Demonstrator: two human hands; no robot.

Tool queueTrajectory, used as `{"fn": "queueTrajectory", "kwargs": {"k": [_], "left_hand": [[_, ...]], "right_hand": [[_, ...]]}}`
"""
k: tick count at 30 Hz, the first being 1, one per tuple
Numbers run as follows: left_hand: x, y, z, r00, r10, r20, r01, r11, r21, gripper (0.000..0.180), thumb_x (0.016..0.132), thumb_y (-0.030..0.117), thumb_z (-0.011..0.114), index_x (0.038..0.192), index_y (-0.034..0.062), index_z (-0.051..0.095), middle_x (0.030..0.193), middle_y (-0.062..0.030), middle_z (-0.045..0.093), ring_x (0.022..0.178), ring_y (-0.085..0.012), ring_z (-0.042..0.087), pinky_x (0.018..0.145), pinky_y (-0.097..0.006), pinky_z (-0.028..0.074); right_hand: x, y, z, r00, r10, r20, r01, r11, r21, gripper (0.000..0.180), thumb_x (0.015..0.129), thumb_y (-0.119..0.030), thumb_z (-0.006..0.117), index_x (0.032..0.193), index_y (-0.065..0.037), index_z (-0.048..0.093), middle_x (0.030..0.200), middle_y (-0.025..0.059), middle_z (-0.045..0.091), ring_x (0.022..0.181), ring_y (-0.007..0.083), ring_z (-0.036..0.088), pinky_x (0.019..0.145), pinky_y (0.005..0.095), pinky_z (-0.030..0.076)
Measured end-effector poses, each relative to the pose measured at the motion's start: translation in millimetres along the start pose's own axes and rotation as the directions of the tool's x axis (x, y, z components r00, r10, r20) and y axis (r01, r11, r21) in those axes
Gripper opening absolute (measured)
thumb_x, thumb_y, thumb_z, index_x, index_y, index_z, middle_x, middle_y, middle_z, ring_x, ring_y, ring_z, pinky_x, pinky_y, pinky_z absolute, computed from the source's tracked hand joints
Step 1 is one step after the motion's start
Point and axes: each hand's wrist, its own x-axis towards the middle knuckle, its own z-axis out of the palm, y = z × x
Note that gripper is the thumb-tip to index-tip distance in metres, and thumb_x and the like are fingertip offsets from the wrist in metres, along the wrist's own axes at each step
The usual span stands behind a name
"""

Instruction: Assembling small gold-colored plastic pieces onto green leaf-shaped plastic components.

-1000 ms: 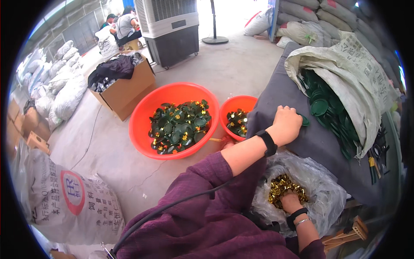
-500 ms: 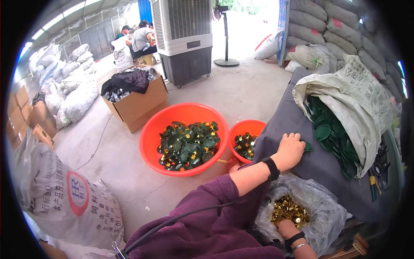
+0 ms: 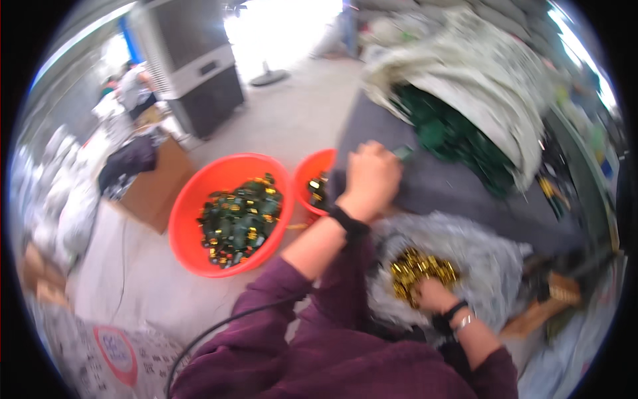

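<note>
My left hand (image 3: 373, 178) is above the grey cloth, its fingers curled and closed on a small green disc (image 3: 403, 153) that sticks out past the fingertips. At the lower right, the fingers of my right hand (image 3: 432, 294) are down among shiny gold pieces (image 3: 407, 267), pressed together; whatever they hold is hidden and blurred. Those pieces lie in a clear plastic bag (image 3: 488, 266). Beyond my left hand, a white woven sack (image 3: 465, 56) lies with its mouth spilling many green discs (image 3: 458, 136) onto the cloth (image 3: 372, 120).
A large orange basin (image 3: 181, 229) and a smaller orange basin (image 3: 299, 169) contain green discs with gold parts. Behind them are a cardboard box (image 3: 166, 189) and an air cooler (image 3: 199, 80). Tools (image 3: 551, 193) lie by the sack. A filled sack (image 3: 80, 352) stands at lower left.
The whole view has swung to the right and blurred, so things sit further left. My left hand still has the green disc; my right hand stays among the gold pieces.
</note>
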Motion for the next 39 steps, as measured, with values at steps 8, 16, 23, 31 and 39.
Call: {"fn": "queueTrajectory", "kwargs": {"k": [8, 16, 23, 31, 39], "left_hand": [[-52.4, 52.3, -43.1, 0.742, -0.326, 0.586, 0.667, 0.447, -0.596, 0.014, 0.082, 0.007, 0.061, 0.073, -0.0027, 0.056, 0.062, -0.0078, 0.057, 0.058, -0.0159, 0.057, 0.053, -0.032, 0.043], [-96.6, 104.2, -39.7, 0.717, -0.152, 0.68, 0.681, 0.362, -0.637, 0.011, 0.078, 0.005, 0.059, 0.084, -0.0031, 0.062, 0.07, -0.0156, 0.061, 0.061, -0.0229, 0.06, 0.057, -0.034, 0.045], [-93.8, 110.8, -38.0, 0.706, -0.208, 0.677, 0.706, 0.281, -0.65, 0.011, 0.079, 0.004, 0.056, 0.086, -0.0025, 0.063, 0.068, -0.0122, 0.06, 0.06, -0.016, 0.057, 0.056, -0.032, 0.045], [-96.8, 112.0, -36.7, 0.673, -0.22, 0.706, 0.739, 0.234, -0.632, 0.008, 0.079, 0.003, 0.057, 0.083, -0.0031, 0.061, 0.066, -0.0112, 0.059, 0.06, -0.0146, 0.056, 0.055, -0.032, 0.044], [-94.4, 115.6, -29.8, 0.943, -0.014, 0.333, 0.239, 0.723, -0.648, 0.017, 0.071, -0.002, 0.059, 0.088, -0.0012, 0.059, 0.066, -0.014, 0.053, 0.056, -0.03, 0.056, 0.05, -0.036, 0.042]], "right_hand": [[-10.0, -51.6, -94.3, 0.961, 0.263, -0.086, -0.034, 0.419, 0.907, 0.022, 0.087, -0.002, 0.06, 0.109, 0.001, 0.058, 0.083, 0.0061, 0.064, 0.081, 0.0122, 0.063, 0.069, 0.0263, 0.052], [-26.0, -81.6, -110.0, 0.831, 0.276, -0.483, 0.291, 0.525, 0.8, 0.026, 0.084, 0.002, 0.062, 0.11, -0.001, 0.056, 0.092, 0.0046, 0.06, 0.082, 0.0107, 0.062, 0.072, 0.0247, 0.05], [-25.9, -88.3, -124.6, 0.738, 0.15, -0.658, 0.301, 0.8, 0.519, 0.03, 0.081, 0.0, 0.065, 0.109, -0.001, 0.057, 0.088, 0.009, 0.057, 0.076, 0.0189, 0.061, 0.067, 0.0281, 0.048], [-24.8, -90.2, -127.5, 0.731, 0.051, -0.68, 0.278, 0.889, 0.365, 0.03, 0.078, -0.001, 0.067, 0.107, 0.0, 0.057, 0.087, 0.0122, 0.057, 0.073, 0.0269, 0.059, 0.064, 0.0335, 0.047], [-21.0, -82.8, -135.2, 0.741, -0.062, -0.669, 0.229, 0.959, 0.165, 0.028, 0.078, -0.004, 0.066, 0.103, 0.0, 0.056, 0.081, 0.0125, 0.055, 0.069, 0.0312, 0.057, 0.06, 0.0378, 0.046]]}}
